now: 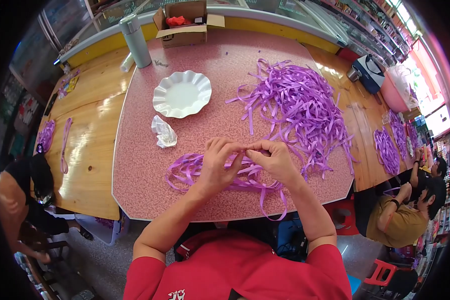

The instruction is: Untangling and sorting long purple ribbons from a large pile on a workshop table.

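Observation:
My left hand (pixel 219 164) and my right hand (pixel 273 159) meet fingertip to fingertip over a pink speckled tabletop (pixel 145 165), both pinching a purple ribbon strip (pixel 246 149) between them. Under my hands lies a small bunch of looped purple ribbons (pixel 185 171), one end hanging over the near table edge. A big loose heap of purple ribbon strips (pixel 300 107) spreads just beyond my right hand.
A white scalloped plate (pixel 181 93) and a crumpled clear wrapper (pixel 163 132) lie left of centre. A tall grey flask (pixel 135 41) and an open cardboard box (pixel 185 26) stand at the far edge. People sit at wooden tables (pixel 90 145) on both sides, with more ribbon piles (pixel 386 149).

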A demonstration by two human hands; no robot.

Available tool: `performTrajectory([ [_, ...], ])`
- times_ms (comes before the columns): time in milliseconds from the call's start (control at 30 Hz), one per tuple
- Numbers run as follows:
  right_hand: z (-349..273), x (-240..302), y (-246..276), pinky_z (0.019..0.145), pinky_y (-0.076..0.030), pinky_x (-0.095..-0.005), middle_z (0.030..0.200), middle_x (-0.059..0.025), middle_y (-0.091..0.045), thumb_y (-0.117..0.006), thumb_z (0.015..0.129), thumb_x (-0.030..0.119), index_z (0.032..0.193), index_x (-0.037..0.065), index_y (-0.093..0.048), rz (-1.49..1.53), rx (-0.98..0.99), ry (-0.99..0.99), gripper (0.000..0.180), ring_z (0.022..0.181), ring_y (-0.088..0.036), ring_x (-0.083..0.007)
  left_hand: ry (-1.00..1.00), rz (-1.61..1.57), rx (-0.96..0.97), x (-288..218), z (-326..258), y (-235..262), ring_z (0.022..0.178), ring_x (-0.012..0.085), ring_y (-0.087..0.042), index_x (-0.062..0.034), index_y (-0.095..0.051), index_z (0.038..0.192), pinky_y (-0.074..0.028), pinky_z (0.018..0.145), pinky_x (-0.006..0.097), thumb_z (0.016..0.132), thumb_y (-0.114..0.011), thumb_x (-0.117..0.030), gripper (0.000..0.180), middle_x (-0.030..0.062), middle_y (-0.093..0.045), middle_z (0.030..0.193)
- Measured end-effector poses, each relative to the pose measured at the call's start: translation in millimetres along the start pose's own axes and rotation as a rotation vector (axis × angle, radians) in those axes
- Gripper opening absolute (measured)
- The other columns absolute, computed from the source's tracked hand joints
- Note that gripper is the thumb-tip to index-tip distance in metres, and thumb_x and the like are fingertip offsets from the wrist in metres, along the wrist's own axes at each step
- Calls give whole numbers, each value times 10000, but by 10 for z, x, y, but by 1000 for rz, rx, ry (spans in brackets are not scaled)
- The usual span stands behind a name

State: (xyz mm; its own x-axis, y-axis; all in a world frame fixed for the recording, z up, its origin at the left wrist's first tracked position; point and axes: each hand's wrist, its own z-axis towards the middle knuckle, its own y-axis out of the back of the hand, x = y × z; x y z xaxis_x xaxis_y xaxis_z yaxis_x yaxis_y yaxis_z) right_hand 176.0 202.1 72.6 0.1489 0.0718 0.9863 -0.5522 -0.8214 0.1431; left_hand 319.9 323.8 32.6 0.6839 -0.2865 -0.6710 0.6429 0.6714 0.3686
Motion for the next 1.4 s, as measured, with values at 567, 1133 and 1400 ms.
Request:
performTrajectory([
  [567,-30,120,-69,622,-491,-312,859,-118,-654,-706,867,102,1033,17,-742,-537,-69,246,190,720,-638,-184,-63,302,-44,-49,1,33,886,253,-591,-89,-634,900,-385,864,413,744,-730,-47,188,63,-624,894],
  [1133,-18,78,-104,674,-514,-284,893,-98,-663,-698,859,84,1048,34,-728,-409,-86,224,198,758,-645,-170,111,20,-9,38,-44,22,876,249,-610,-55,-628,901,-417,838,369,794,-717,-35,140,77,-633,897],
  [1400,20,-48,-61,624,-462,-258,824,-50,-644,-701,888,96,1007,-22,-723,-244,-30,195,169,722,-576,-90,128,-13,-4,39,-45,10,860,245,-608,-48,-622,901,-423,815,364,797,-714,-35,139,80,-632,886],
])
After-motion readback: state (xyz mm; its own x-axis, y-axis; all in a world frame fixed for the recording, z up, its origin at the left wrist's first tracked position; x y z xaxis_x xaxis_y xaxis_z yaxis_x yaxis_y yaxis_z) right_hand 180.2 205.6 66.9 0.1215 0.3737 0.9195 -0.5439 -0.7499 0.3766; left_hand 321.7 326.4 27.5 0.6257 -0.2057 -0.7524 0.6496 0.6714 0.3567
